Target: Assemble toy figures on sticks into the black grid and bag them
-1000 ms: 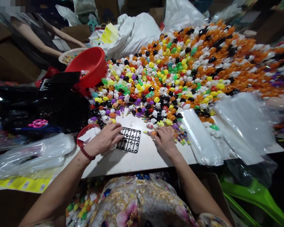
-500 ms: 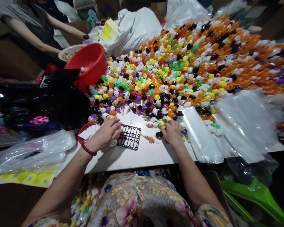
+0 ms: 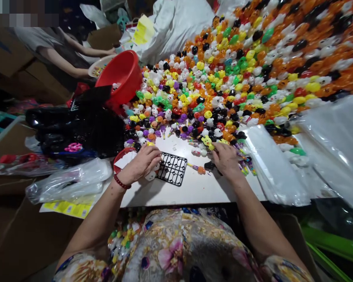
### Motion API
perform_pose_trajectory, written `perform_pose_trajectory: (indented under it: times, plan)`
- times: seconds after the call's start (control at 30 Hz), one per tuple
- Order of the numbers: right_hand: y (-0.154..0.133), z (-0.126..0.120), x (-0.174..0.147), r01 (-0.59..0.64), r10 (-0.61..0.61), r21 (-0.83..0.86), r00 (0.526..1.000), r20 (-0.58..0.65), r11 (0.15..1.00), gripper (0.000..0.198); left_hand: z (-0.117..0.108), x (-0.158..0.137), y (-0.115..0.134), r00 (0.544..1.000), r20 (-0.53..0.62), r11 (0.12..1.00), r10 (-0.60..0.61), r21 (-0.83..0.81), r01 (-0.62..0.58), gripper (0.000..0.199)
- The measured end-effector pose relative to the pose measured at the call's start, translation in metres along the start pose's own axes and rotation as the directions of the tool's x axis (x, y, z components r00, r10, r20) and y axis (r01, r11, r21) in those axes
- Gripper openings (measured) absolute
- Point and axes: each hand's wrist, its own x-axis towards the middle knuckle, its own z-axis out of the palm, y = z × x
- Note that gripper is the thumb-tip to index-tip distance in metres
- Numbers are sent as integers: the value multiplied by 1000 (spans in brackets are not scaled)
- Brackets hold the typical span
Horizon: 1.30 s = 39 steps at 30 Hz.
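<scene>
My left hand [image 3: 144, 163] is curled at the left end of a black plastic grid [image 3: 173, 168], its fingers closed on that edge. A white toy head [image 3: 151, 176] and a bit of orange show beneath the palm. My right hand [image 3: 226, 159] has its fingers bent and drawn together against a yellow toy head [image 3: 207, 141]; the fingertips are partly hidden. Below these fingers lies a black toy piece [image 3: 209, 165]. Between the hands rests a colourful stick with an orange head [image 3: 200, 170], on the white table [image 3: 161, 196].
A big heap of small plastic heads [image 3: 223, 78] covers the table's far side. Clear bags [image 3: 278, 164] lie at right. A red basin [image 3: 120, 78], black bag [image 3: 76, 129] and small red bowl [image 3: 119, 163] stand left. Another person's arm [image 3: 61, 62] reaches a white bowl [image 3: 97, 70].
The view has turned, so the scene sits differently. My left hand stays at the grid. My right hand has moved slightly, its fingers now against the yellow toy head.
</scene>
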Motion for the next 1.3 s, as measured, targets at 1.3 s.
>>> perform_pose_trajectory:
  times: [1.3]
  plan:
    - [-149,66,37,-38,-198,684,944,263,729,21,4,-5,-2,998,-47,999,29,-38,-31,25]
